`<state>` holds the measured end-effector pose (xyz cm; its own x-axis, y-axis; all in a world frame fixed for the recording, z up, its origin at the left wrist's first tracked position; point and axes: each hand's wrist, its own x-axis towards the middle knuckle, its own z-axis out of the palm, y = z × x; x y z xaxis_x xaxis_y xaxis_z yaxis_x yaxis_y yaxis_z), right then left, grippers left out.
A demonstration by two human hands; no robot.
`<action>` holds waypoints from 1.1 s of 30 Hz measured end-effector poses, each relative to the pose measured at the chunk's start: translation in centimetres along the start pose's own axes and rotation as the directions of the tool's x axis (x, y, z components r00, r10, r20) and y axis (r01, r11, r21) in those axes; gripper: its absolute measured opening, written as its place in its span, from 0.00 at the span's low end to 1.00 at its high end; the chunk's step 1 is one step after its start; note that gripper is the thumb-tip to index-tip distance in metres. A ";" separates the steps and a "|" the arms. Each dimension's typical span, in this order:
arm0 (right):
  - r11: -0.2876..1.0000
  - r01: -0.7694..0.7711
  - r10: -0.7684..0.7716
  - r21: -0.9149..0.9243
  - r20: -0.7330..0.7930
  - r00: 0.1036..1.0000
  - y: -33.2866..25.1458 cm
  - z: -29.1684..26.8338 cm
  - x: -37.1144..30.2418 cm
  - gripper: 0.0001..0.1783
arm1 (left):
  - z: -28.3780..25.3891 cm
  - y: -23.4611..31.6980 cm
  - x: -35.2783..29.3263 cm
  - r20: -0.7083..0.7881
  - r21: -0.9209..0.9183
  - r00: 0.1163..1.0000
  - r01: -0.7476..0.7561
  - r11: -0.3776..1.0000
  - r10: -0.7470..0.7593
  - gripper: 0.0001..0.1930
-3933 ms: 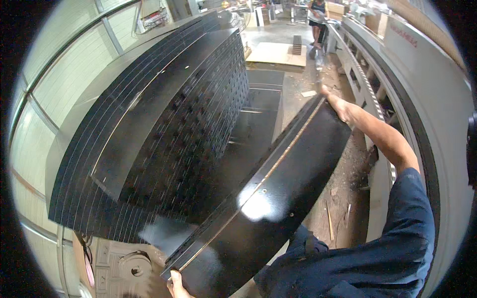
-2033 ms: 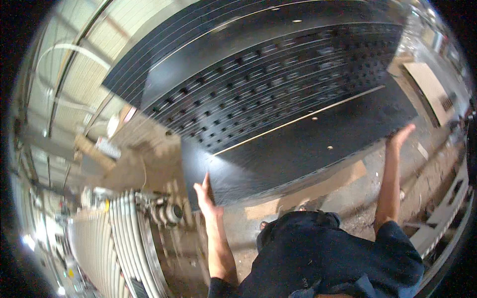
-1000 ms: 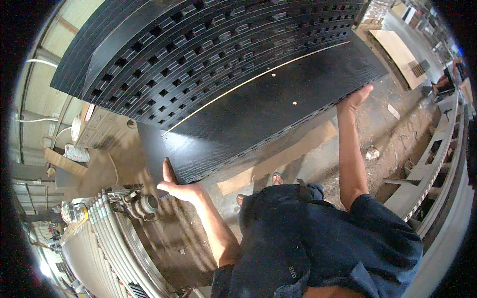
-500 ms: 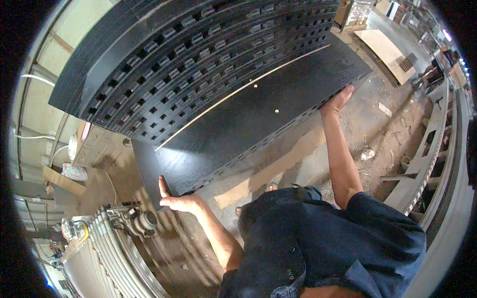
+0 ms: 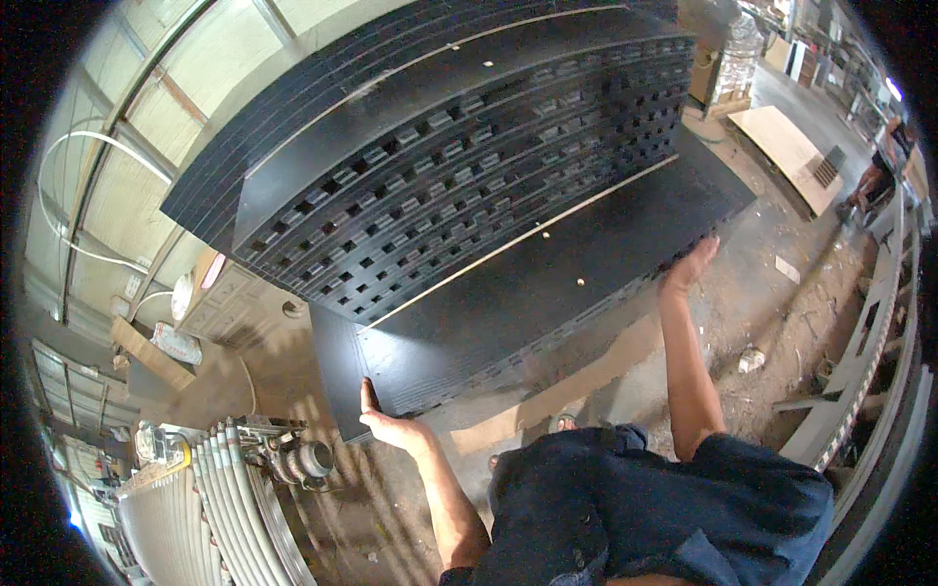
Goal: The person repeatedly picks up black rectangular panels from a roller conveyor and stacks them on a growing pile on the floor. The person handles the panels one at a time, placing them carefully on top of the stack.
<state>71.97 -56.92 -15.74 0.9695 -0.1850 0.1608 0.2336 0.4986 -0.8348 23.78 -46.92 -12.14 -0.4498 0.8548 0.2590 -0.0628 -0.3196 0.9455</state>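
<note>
A wide black board [image 5: 489,283], notched along its near edge, lies before me below a tall stack of black slotted boards [image 5: 469,146]. A thin pale strip [image 5: 518,244] runs between the two, and small pale bits sit on the board's top. My left hand [image 5: 399,428] is at the board's near left corner. One finger shows beside the end; the others are hidden by the board. My right hand [image 5: 692,269] holds the near edge toward the right end, its fingers mostly hidden. Both hands appear closed on the board from below.
A roller machine with a motor [image 5: 308,461] stands at the lower left. Cartons [image 5: 234,303] stand behind it. To the right are a pale sheet [image 5: 787,156], floor scraps [image 5: 750,359] and a long metal frame [image 5: 860,342]. Another person [image 5: 884,161] is far right.
My view has shifted, so the whole scene sits lower and farther right, and more of the stack's top shows. Both hands stay at the same places on the board.
</note>
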 end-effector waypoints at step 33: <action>0.481 0.211 0.627 -0.851 0.166 -0.761 -0.7 -7.5 -56.2 0.20 | -29.1 3.1 6.2 0.063 0.370 0.986 0.121 0.921 -0.155 0.21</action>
<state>16.80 -53.25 -28.11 -0.5788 0.5940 -0.5587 0.2533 -0.5202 -0.8156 -5.11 -54.45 -13.35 -0.3777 0.9179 0.1215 0.2176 -0.0396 0.9752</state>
